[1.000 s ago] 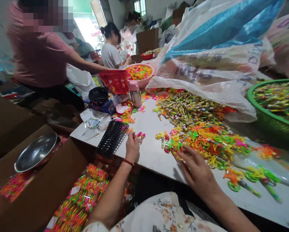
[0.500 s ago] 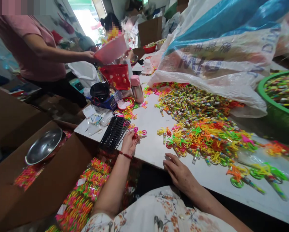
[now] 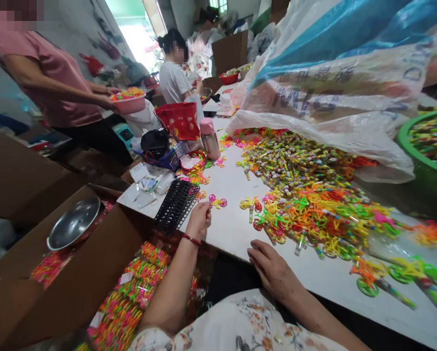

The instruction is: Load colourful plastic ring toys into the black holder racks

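Note:
My left hand [image 3: 199,219] rests at the near edge of the white table [image 3: 236,229], fingers curled together, just short of a small pink and yellow toy bicycle [image 3: 217,200]; nothing shows in its grip. A red bead bracelet sits on that wrist. My right hand [image 3: 271,265] lies flat on the table edge with fingers stretched out, holding nothing. A big heap of bright plastic toy bicycles [image 3: 313,214] lies just beyond it. A black plastic grid tray [image 3: 176,205] lies left of my left hand.
A cardboard box [image 3: 94,273] of bagged toys with a steel bowl [image 3: 74,223] stands at lower left. A large plastic sack [image 3: 331,92] spills candy sticks over the table. A green basin [image 3: 428,156] is at right. A person in pink holds a pink bowl [image 3: 128,101]; another sits further back.
My right hand drew back from the toy heap to the table edge. My left hand stayed by the small bicycle. The person in pink lifted the pink bowl off the table and carried it left.

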`<state>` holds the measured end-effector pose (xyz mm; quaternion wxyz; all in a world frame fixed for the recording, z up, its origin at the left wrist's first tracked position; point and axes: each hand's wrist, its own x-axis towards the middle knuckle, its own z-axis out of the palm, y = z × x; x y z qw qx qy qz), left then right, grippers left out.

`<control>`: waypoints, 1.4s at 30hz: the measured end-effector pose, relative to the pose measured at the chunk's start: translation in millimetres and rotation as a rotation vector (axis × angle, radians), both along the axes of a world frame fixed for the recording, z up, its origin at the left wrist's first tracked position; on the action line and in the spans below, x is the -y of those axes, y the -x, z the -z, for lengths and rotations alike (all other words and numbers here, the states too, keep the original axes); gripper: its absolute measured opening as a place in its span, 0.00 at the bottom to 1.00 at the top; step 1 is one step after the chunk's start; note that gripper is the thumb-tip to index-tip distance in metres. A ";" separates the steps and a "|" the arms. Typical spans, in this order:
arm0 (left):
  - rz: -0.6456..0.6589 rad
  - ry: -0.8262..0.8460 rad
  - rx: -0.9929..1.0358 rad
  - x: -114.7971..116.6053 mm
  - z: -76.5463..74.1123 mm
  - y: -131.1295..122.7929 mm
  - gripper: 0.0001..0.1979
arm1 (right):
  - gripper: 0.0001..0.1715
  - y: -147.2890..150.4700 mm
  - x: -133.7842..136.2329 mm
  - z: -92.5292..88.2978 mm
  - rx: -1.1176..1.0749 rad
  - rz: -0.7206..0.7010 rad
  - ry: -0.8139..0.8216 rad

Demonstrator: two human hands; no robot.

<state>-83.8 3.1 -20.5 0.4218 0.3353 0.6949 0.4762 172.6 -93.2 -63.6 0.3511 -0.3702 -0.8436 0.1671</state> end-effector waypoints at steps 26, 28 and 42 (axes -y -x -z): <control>0.435 0.053 -1.354 -23.9 3.5 20.8 0.12 | 0.16 -2.3 -0.8 10.0 0.033 0.004 -0.054; 0.405 0.019 -1.332 -27.0 -0.1 19.2 0.12 | 0.17 -2.5 -0.7 11.5 0.031 0.009 -0.054; 0.355 0.229 -1.139 -144.9 -19.8 3.9 0.11 | 0.17 -7.8 -15.3 19.9 0.013 0.007 -0.280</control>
